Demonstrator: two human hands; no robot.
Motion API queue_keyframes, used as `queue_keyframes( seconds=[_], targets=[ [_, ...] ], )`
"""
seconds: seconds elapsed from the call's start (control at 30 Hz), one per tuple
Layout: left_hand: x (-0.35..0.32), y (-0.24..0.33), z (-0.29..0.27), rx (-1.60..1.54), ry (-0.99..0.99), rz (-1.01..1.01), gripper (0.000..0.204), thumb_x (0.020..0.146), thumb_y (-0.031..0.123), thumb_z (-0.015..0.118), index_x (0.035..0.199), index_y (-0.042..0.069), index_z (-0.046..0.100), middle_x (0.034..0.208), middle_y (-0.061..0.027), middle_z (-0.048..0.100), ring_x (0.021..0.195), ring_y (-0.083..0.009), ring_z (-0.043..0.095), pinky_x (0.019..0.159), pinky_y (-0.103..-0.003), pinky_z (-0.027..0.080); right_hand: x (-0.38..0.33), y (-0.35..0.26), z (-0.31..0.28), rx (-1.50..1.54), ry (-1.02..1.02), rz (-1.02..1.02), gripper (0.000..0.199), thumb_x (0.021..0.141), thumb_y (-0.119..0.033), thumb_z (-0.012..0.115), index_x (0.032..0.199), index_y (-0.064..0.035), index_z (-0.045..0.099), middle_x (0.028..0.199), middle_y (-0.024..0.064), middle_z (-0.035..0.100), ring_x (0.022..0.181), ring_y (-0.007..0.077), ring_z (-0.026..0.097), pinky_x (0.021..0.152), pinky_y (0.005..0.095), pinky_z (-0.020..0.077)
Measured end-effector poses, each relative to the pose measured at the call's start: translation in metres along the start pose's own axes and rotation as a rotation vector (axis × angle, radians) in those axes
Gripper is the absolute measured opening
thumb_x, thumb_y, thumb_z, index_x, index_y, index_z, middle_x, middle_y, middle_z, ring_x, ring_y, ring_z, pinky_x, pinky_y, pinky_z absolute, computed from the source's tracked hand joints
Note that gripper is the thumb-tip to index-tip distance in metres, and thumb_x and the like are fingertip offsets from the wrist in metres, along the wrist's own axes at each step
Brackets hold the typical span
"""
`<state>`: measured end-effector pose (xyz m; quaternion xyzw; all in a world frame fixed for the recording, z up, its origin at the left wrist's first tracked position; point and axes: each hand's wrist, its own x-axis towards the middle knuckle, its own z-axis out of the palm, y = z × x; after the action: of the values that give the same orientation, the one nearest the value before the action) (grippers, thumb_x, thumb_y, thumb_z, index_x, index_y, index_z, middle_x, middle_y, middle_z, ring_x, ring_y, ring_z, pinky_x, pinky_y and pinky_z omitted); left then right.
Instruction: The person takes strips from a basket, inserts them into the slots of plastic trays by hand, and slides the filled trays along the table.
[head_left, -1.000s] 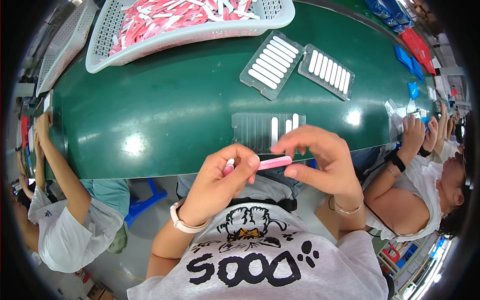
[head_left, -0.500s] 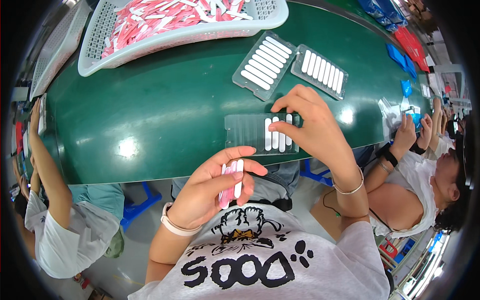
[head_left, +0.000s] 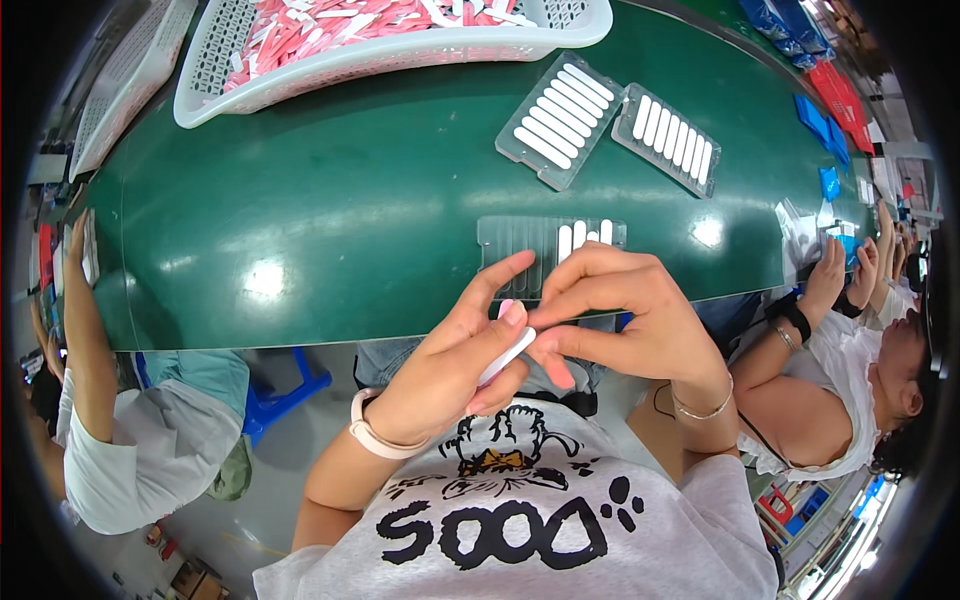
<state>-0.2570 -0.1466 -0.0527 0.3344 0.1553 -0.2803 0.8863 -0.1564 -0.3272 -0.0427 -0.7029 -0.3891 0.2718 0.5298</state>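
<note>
My left hand (head_left: 450, 365) is closed round a small bunch of round-ended strips, its thumb pressing on them. A white strip (head_left: 508, 357) lies outermost, and a pink end shows above the thumb. The thumb and forefinger of my right hand (head_left: 625, 310) meet at the upper end of that white strip, closed in a pinch. Just beyond my hands lies a clear slotted plastic tray (head_left: 510, 240). White strips (head_left: 580, 237) stand in its right-hand slots, their lower parts hidden by my right hand; the slots on the left hold none.
Two clear trays of white strips (head_left: 560, 115) (head_left: 675, 140) lie further back on the green table (head_left: 350, 210). At the far left stands a white basket (head_left: 400, 50) heaped with pink and white strips. Co-workers sit on both sides; the right one's hands (head_left: 840, 270) handle blue packets.
My right hand has come from the tray down to my left hand and pinches at the strips. My left hand has shifted slightly right and up, and the bunch has tilted. The view has shifted a little.
</note>
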Motion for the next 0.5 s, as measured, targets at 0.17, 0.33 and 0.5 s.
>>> queue_keyframes(
  seconds=[0.17, 0.33, 0.5],
  targets=[
    [-0.001, -0.005, 0.004, 0.106, 0.077, 0.035, 0.049, 0.103, 0.025, 0.032, 0.147, 0.014, 0.013, 0.081, -0.0094, 0.058, 0.040, -0.0032, 0.030, 0.039, -0.018, 0.030, 0.001, -0.006, 0.003, -0.002, -0.110, 0.049, 0.027, 0.069, -0.007, 0.078, 0.094, -0.0031, 0.068, 0.091, 0.0053, 0.062, 0.081, 0.0187, 0.058, 0.071, 0.0296, 0.0460],
    [0.001, -0.014, 0.002, 0.134, 0.091, 0.069, 0.051, 0.103, 0.026, 0.032, 0.147, 0.015, 0.007, 0.086, -0.0062, 0.056, 0.043, -0.0050, 0.032, 0.040, -0.018, 0.030, 0.002, -0.012, 0.013, -0.376, -0.131, -0.041, 0.026, 0.064, -0.007, 0.077, 0.087, -0.0044, 0.065, 0.087, 0.0053, 0.058, 0.082, 0.0223, 0.054, 0.070, 0.0320, 0.0446],
    [-0.005, -0.009, 0.003, 0.172, 0.136, 0.068, 0.046, 0.103, 0.026, 0.032, 0.144, 0.012, 0.016, 0.082, -0.0046, 0.054, 0.043, -0.0052, 0.031, 0.040, -0.019, 0.027, 0.008, -0.008, 0.016, -0.611, -0.049, -0.358, 0.014, 0.067, -0.006, 0.069, 0.077, -0.0070, 0.059, 0.085, 0.0044, 0.055, 0.080, 0.0224, 0.053, 0.067, 0.0331, 0.0431]
  ],
)
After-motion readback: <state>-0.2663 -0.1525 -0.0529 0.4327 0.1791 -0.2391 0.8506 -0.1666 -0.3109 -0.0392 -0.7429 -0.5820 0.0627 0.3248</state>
